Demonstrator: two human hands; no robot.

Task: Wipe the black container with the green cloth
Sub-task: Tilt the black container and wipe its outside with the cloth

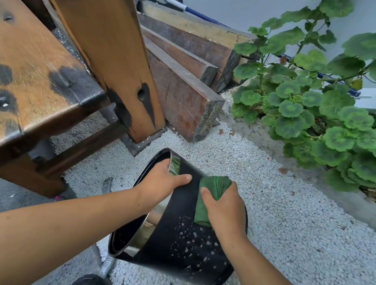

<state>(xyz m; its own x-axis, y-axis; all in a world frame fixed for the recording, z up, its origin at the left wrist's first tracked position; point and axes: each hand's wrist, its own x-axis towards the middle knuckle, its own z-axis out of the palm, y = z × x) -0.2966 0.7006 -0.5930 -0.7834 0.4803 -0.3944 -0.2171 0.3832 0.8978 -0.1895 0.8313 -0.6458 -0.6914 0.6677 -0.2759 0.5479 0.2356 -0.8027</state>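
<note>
Down on the white gravel (290,227) we go, and the black container (183,244) sits tipped hard onto its side, open mouth facing left toward the bench, base angled to the lower right and resting on the stones. The left hand (162,184) is clamped over the upper rim, fingers curled inside the opening and thumb stretched flat across the outer wall, a firm closed grip that steadies the tilted bucket. Right beside it, the right hand (223,209) is closed around the green cloth (211,195), the fabric bunched under the palm and pressed flat against the container's dark side, a fold of it poking out above the knuckles and another strip hanging below the thumb. Thumbs of the two hands sit near each other but do not touch. Below the cloth, the black wall is speckled with pale droplets or flecks, scattered toward the base. A shiny inner lining (142,229) shows through the mouth. To the left stands a worn wooden bench (25,61) with dark stains on its planks, one thick leg planted just beyond the container. Behind that, a stack of dark timber boards (187,70) leans near the wall. Over on the right, a leafy geranium plant (330,108) spreads out of a concrete-edged bed, well apart from the hands.
</note>
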